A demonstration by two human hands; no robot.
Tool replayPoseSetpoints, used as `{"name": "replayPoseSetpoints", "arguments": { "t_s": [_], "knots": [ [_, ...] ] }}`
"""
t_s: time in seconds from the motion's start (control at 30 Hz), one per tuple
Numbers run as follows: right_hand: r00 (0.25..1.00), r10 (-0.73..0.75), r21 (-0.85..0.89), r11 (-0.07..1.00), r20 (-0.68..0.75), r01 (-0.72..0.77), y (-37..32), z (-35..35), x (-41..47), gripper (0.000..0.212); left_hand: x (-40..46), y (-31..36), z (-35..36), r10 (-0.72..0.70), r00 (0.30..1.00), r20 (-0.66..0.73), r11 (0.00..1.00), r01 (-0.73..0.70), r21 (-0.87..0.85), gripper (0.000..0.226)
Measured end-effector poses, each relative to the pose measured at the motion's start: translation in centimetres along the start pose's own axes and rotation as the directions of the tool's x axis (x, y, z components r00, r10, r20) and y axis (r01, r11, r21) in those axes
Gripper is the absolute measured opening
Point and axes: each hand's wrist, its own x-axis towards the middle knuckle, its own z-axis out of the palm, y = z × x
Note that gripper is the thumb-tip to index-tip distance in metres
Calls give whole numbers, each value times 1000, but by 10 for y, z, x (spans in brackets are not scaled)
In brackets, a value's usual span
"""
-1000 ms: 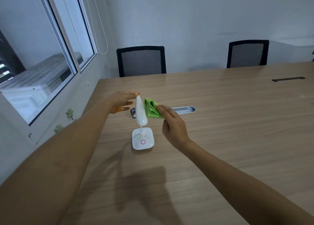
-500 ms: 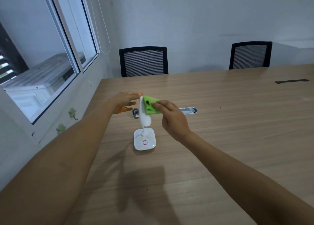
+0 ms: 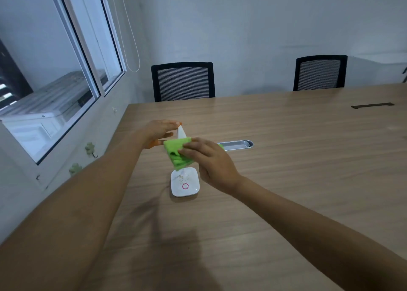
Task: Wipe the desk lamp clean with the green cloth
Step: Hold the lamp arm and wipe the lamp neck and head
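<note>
A small white desk lamp stands on the wooden table, its square base (image 3: 185, 185) marked with a pink ring. The lamp head (image 3: 181, 133) rises upright, and only its pointed tip shows above the cloth. My left hand (image 3: 158, 130) pinches that tip between its fingers. My right hand (image 3: 208, 156) presses the folded green cloth (image 3: 177, 152) against the front of the lamp head, covering most of it and the neck.
A silver cable slot (image 3: 236, 145) is set into the table just behind the lamp. Two black mesh chairs (image 3: 183, 81) (image 3: 320, 72) stand at the far edge. A window (image 3: 52, 75) and wall run along the left side.
My right hand has slid the green cloth from the lamp head's right side round onto its front and down, hiding most of it. My left hand stays on the tip.
</note>
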Motion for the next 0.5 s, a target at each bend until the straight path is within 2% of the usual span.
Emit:
{"name": "replayPoseSetpoints", "arguments": {
  "t_s": [0.1,0.17,0.23,0.3,0.37,0.5],
  "knots": [
    [987,-161,-34,986,-18,161,-7,-4,-18,40,1,1,0,-18,1000,-6,999,18,28,32],
    [975,-215,-59,975,-52,212,-8,-8,-20,44,1,1,0,-22,1000,-12,999,23,30,31],
    [986,-142,-57,989,-90,138,-5,-10,-14,44,0,1,-1,-20,1000,-7,1000,20,15,24],
    [994,11,-1,1000,-113,-12,2,-9,-3,47,0,1,1,-13,1000,-16,1000,13,-4,16],
    [990,121,41,992,-77,-119,8,-8,4,50,-1,2,3,-13,1000,-28,1000,13,-2,14],
    [993,116,62,991,21,-117,2,-3,-2,51,-2,2,3,-4,1000,-27,1000,4,1,24]
  ]
}}
